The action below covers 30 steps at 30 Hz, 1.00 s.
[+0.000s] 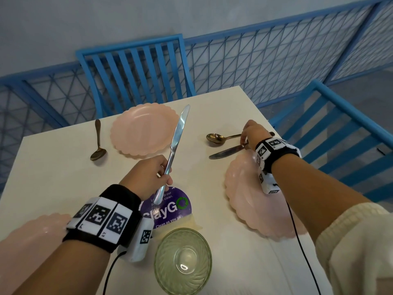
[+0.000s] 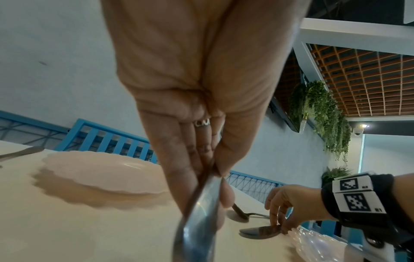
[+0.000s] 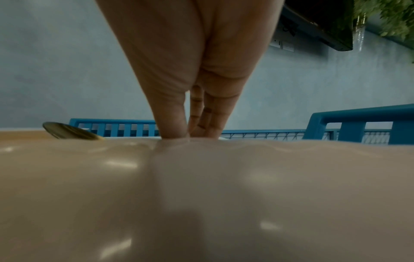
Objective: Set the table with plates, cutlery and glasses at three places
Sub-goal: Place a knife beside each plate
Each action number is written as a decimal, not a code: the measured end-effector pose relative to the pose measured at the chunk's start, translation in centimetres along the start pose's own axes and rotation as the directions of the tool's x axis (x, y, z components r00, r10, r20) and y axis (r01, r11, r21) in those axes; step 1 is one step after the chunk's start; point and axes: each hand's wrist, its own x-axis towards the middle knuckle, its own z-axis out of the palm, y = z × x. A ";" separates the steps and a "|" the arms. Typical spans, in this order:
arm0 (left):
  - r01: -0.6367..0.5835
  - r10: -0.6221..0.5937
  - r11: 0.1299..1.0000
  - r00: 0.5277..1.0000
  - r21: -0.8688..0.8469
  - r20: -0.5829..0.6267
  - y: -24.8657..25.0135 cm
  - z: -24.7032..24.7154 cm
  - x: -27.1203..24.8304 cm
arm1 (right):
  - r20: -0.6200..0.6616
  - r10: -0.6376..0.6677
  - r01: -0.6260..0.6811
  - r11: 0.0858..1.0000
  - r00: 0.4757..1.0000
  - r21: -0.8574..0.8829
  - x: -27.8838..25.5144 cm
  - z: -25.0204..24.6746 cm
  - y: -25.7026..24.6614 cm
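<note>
Cutlery is in both hands. The left hand [image 1: 146,175] is curled round the handle of a silver knife [image 1: 177,137], holding it clear of the worktop [image 1: 53,167] with the blade slanting up over the edge of the far plate [image 1: 144,129]. The right hand [image 1: 252,133] reaches past the right plate [image 1: 244,201] – its fingertips [image 2: 274,221] pinch the handle of a dark knife [image 1: 225,152] that lies flat on the worktop just beyond that plate's rim. A gold spoon [image 1: 219,137] lies just behind this knife, and another spoon [image 1: 98,145] lies left of the far plate. A third plate [image 1: 27,237] shows at the near left, partly under the left wrist. A green glass [image 1: 182,260] stands near the front edge, between the arms – beside a purple sticker [image 1: 170,207].
</note>
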 end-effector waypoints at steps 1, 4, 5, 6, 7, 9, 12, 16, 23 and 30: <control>0.003 -0.003 1.000 1.000 -0.002 -0.001 0.0 0.0 0.0 | -0.003 -0.009 0.009 1.000 1.000 0.029 0.0 0.1 0.1; 0.000 0.000 1.000 1.000 0.013 -0.001 -0.1 0.0 0.0 | 0.047 -0.011 0.013 0.999 0.999 -0.032 -0.4 -0.3 -0.4; -0.001 0.001 1.000 1.000 0.012 -0.001 -0.2 0.1 -0.1 | 0.051 -0.010 0.012 0.999 0.999 -0.039 -0.6 -0.5 -0.5; -0.001 0.001 1.000 1.000 0.009 -0.002 -0.2 0.1 -0.1 | 0.071 -0.002 0.005 0.999 0.997 -0.044 -0.7 -0.7 -0.5; -0.001 0.001 1.000 1.000 0.007 -0.005 -0.2 0.0 -0.1 | 0.099 0.007 -0.001 0.998 0.995 -0.056 -0.7 -0.7 -0.6; 0.001 -0.001 1.000 1.000 0.001 -0.015 -0.4 -0.1 -0.1 | 0.118 0.015 -0.007 0.997 0.993 -0.072 -0.6 -0.7 -0.5; -0.002 0.002 1.000 1.000 0.003 -0.024 -0.6 -0.3 -0.2 | 0.126 0.032 -0.024 0.997 0.992 -0.067 -0.5 -0.7 -0.4; -0.006 0.006 1.000 0.999 0.014 -0.036 -0.9 -0.5 -0.3 | 0.124 0.041 -0.034 0.998 0.991 -0.059 -0.4 -0.7 -0.2; 0.020 -0.021 1.000 0.999 -0.014 -0.033 -1.3 -0.3 -0.3 | 0.080 0.009 -0.004 0.998 0.997 -0.060 -0.6 -0.6 0.2; 0.026 -0.027 0.999 0.999 -0.030 -0.029 -1.6 -0.4 -0.1 | -0.030 -0.059 0.056 0.995 0.998 -0.077 -0.9 0.2 -0.1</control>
